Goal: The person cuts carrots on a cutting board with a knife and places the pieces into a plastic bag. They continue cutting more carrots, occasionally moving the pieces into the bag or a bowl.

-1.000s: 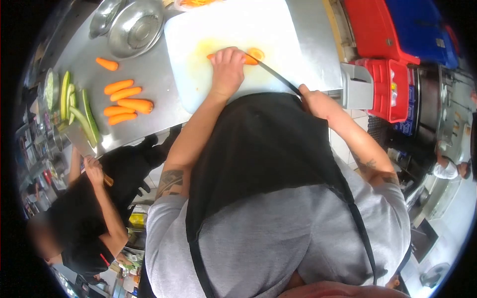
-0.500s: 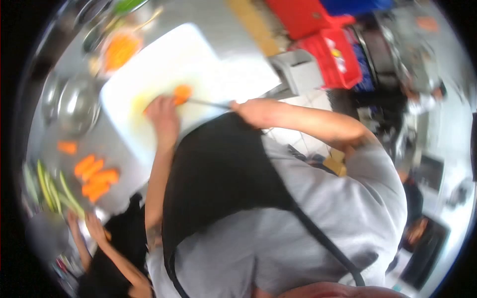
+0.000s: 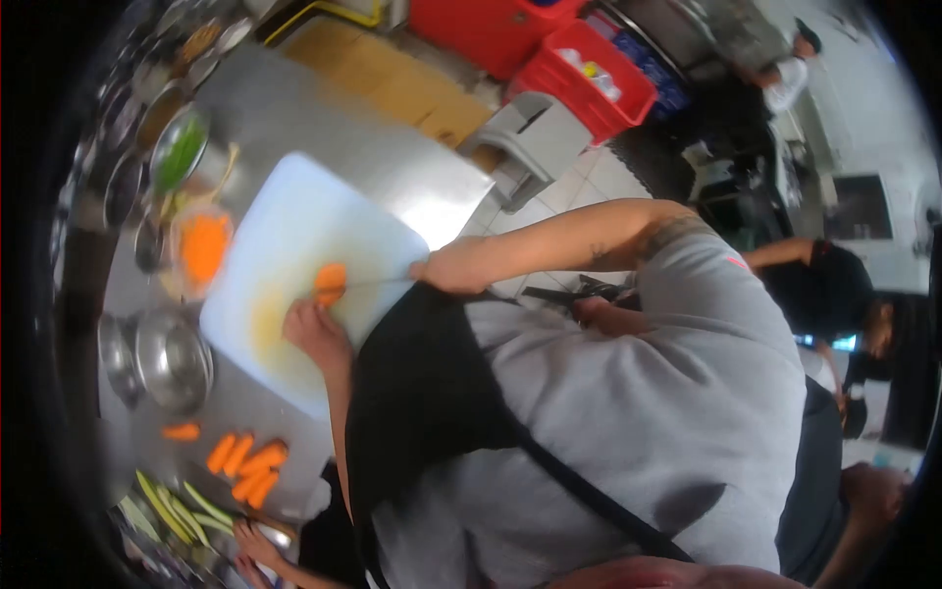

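A white cutting board [image 3: 285, 206] with a yellowish stain lies on the steel table. On it, my left hand [image 3: 316, 334] has its fingers bent in against a piece of carrot [image 3: 331, 279]. The fingertips partly cover the carrot. My right hand [image 3: 453, 266] is closed round the handle of a knife [image 3: 381, 283] at the board's near right edge. The thin blade points left and reaches the carrot; whether it is cutting into it is too blurred to tell.
Left of the board stand a container of shredded carrot [image 3: 204, 248] and metal bowls [image 3: 174, 361]. Peeled carrots [image 3: 260, 458] and green vegetable strips [image 3: 175, 508] lie below, near a co-worker's hand [image 3: 257, 545]. A red crate [image 3: 589, 83] and grey stool [image 3: 535, 142] stand beyond the table.
The view has turned, so the board sits lower and more of the table's far end shows. Both hands keep their hold on the carrot and the knife.
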`<state>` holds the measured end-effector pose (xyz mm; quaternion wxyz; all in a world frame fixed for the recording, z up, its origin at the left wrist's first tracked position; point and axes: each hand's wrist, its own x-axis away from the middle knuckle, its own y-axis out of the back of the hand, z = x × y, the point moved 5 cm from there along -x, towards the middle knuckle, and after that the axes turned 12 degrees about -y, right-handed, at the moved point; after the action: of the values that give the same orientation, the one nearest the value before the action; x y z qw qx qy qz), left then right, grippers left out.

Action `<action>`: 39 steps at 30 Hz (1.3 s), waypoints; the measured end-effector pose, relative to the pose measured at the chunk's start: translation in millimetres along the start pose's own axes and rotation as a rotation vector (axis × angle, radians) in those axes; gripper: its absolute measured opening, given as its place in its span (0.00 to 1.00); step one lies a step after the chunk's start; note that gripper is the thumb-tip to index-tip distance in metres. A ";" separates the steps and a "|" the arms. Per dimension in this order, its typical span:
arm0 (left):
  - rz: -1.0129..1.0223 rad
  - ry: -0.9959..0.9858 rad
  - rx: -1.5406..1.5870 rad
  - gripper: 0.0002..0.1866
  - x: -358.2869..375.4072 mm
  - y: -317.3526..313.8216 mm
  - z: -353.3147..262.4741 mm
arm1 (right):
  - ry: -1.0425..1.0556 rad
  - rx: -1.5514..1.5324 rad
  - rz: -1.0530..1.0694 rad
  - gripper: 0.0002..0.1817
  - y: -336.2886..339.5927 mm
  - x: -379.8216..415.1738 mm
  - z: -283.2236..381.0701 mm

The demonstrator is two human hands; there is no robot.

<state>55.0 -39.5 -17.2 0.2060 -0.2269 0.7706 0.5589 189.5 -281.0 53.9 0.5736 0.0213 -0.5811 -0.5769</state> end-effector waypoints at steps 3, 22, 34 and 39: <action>-0.115 -0.004 -0.001 0.07 13.2 -7.6 8.9 | -0.019 0.007 -0.044 0.17 7.1 -7.3 4.7; -0.032 0.275 0.011 0.09 -5.5 7.9 -7.6 | -0.126 0.087 -0.015 0.12 45.7 15.7 35.5; -0.035 0.287 0.089 0.05 -6.8 9.7 -6.7 | -0.106 0.124 0.120 0.15 33.9 10.0 23.4; 0.000 0.238 0.015 0.07 -5.1 8.3 -7.7 | -0.118 0.128 0.119 0.16 10.1 -9.8 8.1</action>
<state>53.8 -44.0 -5.6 0.1148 -0.2901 0.7936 0.5224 193.7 -265.7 57.3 0.5691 -0.0107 -0.6498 -0.5037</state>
